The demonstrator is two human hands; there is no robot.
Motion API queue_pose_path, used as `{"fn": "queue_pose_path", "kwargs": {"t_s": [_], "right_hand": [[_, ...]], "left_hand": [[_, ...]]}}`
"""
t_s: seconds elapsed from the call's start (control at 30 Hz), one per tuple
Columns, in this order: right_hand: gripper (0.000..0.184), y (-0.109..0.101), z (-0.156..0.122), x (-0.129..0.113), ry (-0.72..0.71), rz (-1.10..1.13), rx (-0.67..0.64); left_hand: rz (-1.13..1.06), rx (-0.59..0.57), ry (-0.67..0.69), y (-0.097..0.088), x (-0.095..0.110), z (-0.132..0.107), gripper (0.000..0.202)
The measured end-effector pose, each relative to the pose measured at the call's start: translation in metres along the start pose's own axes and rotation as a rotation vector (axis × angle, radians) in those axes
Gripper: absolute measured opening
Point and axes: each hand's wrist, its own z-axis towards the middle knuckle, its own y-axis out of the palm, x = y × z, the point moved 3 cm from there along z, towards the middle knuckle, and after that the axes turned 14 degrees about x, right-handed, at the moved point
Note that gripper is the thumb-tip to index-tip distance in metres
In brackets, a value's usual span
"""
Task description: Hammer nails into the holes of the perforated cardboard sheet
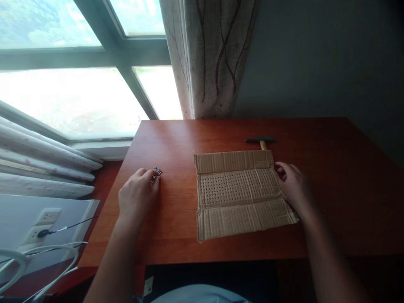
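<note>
On the left part of the table, my left hand (139, 191) is closed, with its fingertips pinched on a small bunch of shiny metal screws or nails (157, 171). Some of the bunch is hidden by the fingers. A creased sheet of cardboard (235, 219) lies to the right of that hand, its middle panel dotted with rows of small holes. At its right edge is my right hand (293, 185), fingers curled; whether they grip anything is hidden. Beyond the cardboard's far edge lies a hammer (260, 139), part of its wooden handle covered by the cardboard.
The reddish wooden table (176, 202) reaches back to a patterned curtain (217, 59) and a grey wall. A window (63, 101) is at the left. Below it, a plug (43, 233) sits in a wall socket, with white cables (67, 252) near the table's left corner.
</note>
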Motion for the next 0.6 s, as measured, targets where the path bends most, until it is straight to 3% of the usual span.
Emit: {"fn": "queue_pose_path", "kwargs": {"t_s": [0.6], "right_hand": [[0.044,-0.0005,-0.0014,-0.0023,-0.002,0.007,0.02]], "left_hand": [[0.018,0.006,0.007,0.0005,0.0032,0.0004,0.034]]}}
